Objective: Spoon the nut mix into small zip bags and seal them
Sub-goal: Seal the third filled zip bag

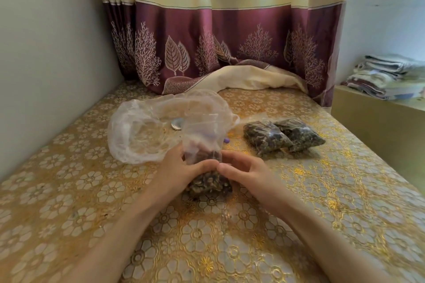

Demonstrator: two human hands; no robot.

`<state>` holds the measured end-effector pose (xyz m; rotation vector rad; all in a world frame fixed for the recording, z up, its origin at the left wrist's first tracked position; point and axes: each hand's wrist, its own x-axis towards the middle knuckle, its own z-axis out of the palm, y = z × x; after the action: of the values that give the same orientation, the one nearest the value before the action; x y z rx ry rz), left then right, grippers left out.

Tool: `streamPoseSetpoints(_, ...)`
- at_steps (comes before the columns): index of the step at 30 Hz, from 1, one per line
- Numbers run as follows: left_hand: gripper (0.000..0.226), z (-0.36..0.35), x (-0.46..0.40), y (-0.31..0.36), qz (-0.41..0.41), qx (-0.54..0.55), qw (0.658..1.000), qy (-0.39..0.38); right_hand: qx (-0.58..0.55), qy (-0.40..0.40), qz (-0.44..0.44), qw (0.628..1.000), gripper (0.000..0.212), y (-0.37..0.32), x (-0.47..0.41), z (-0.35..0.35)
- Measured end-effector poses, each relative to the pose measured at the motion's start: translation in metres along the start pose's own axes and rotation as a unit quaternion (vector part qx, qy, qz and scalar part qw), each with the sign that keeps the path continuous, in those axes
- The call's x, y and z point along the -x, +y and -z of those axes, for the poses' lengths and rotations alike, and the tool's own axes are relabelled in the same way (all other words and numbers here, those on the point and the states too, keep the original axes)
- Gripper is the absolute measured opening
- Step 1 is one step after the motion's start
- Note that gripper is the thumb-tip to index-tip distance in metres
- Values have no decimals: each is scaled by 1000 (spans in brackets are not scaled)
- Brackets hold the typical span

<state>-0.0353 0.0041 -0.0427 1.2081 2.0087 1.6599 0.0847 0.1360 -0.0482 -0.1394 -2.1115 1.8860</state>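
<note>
Head view: left hand [178,169] clamped on the part-filled zip bag [204,158] standing on the bench [230,248]; right hand [243,169] loosely curled beside it, seemingly touching; unsealed top may flop, spilling nut mix [210,185].

No readable text, labels, brand names, numbers or signs appear anywhere in this view. The clear zip bags carry no visible print, and the only markings are decorative: flower patterns on the table covering, and leaf and branching motifs on the curtain at twelve o'clock.
</note>
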Motion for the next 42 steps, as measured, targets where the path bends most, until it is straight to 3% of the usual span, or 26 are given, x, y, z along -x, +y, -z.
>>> streamPoseSetpoints(3,23,1,2,3,15,36,999,-15,23,29,13,999,30,1,0,-1)
streamPoseSetpoints(8,37,8,5,8,11,40,995,-86,21,99,14,995,11,6,2,4)
streamPoseSetpoints(12,38,12,4,10,6,107,994,0,-65,144,10,987,4,7,0,10)
streamPoseSetpoints(15,24,4,4,15,-12,126,989,70,-124,141,4,982,17,5,1,9)
streamPoseSetpoints(19,35,6,4,18,-26,161,979,123,-128,123,15,984,18,1,0,9)
streamPoseSetpoints(22,43,6,1,14,-1,182,978,103,-76,70,-19,994,32,5,0,3)
streamPoseSetpoints(25,54,4,0,12,46,184,980,63,-34,64,-52,996,22,12,-2,-8)
streamPoseSetpoints(29,9,8,1,13,32,259,965,23,-106,97,-55,988,24,10,-7,-9)
streamPoseSetpoints(33,7,7,1,17,12,362,932,16,-89,87,-44,991,11,8,-7,-9)
streamPoseSetpoints(38,14,19,-3,17,-8,410,904,118,-193,108,4,975,6,-1,-5,-7)
streamPoseSetpoints(40,6,23,-4,15,-15,356,927,115,-204,115,21,972,8,-1,-4,-4)
streamPoseSetpoints(42,25,22,-4,11,39,270,960,67,-185,138,-9,973,17,3,-5,1)
